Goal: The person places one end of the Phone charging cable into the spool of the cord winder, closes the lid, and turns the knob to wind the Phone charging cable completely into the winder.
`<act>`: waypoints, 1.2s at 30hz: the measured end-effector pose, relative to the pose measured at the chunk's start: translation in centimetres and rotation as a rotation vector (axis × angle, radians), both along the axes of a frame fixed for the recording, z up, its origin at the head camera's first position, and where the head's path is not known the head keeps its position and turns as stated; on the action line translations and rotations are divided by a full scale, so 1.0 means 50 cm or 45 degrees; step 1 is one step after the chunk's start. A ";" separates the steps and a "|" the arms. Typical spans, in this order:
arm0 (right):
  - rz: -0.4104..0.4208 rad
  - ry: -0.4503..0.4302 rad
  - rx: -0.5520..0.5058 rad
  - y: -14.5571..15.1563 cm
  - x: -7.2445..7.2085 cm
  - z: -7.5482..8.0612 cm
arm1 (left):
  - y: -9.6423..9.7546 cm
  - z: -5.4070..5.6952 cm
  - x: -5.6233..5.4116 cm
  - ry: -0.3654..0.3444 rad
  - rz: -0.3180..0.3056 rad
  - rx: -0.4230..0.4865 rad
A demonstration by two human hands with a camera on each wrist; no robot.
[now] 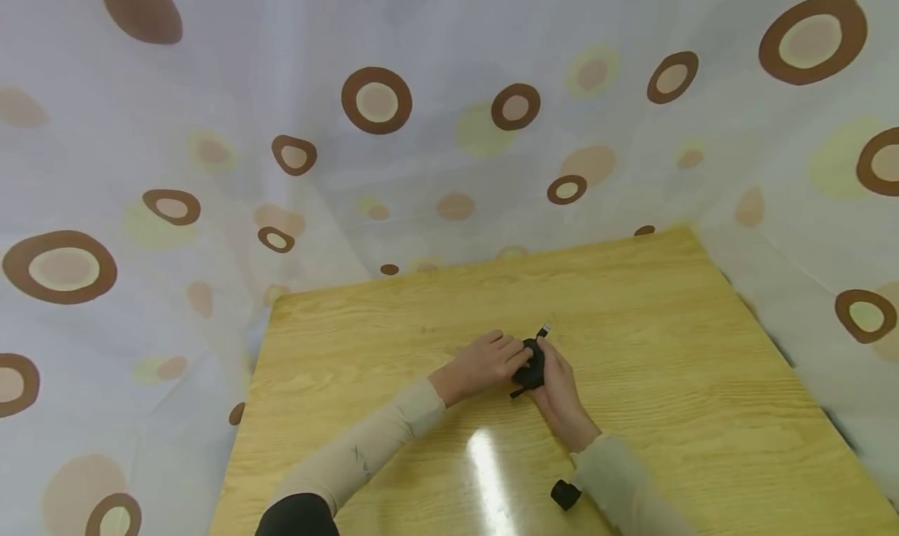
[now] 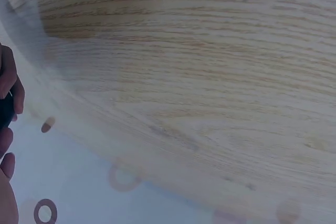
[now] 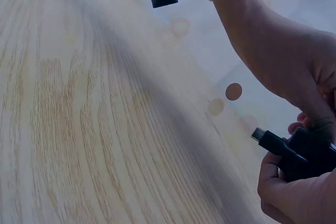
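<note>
A black USB cable (image 1: 531,370) forms a compact round bundle held between both hands over the middle of the table. One plug (image 1: 544,331) with a metal tip juts out at its upper right, and a short dark end sticks out at the lower left. My right hand (image 1: 562,388) grips the bundle from the right side. From the left, my left hand (image 1: 488,362) has curled fingers on the bundle's face. Close up in the right wrist view, a metal-tipped plug (image 3: 269,141) lies along the dark body. Only part of the left hand's fingers (image 2: 8,77) enters the left wrist view.
The wood-grain table (image 1: 393,325) extends around both hands, with a bright light reflection near its front. White patterned sheeting (image 1: 435,161) rises behind the table and along its sides. A black wrist camera (image 1: 565,495) projects from the right sleeve; a dark one sits at the left forearm.
</note>
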State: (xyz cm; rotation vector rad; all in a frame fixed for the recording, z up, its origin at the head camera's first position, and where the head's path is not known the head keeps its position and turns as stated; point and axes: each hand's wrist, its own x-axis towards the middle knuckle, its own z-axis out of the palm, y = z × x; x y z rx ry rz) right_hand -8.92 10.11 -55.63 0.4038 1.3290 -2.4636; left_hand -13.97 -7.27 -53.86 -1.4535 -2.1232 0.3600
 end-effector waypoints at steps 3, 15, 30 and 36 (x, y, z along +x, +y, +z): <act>-0.043 0.009 0.023 -0.002 -0.004 0.003 | 0.003 0.000 -0.002 -0.014 0.001 0.011; -0.051 -0.011 -0.028 -0.001 0.002 -0.024 | -0.003 -0.015 -0.002 -0.171 0.007 0.013; 0.018 0.015 -0.056 0.036 -0.001 -0.029 | 0.070 -0.047 0.082 -0.889 0.634 0.605; 0.147 0.036 0.057 0.057 0.007 -0.033 | 0.073 -0.063 0.071 -0.979 0.638 0.593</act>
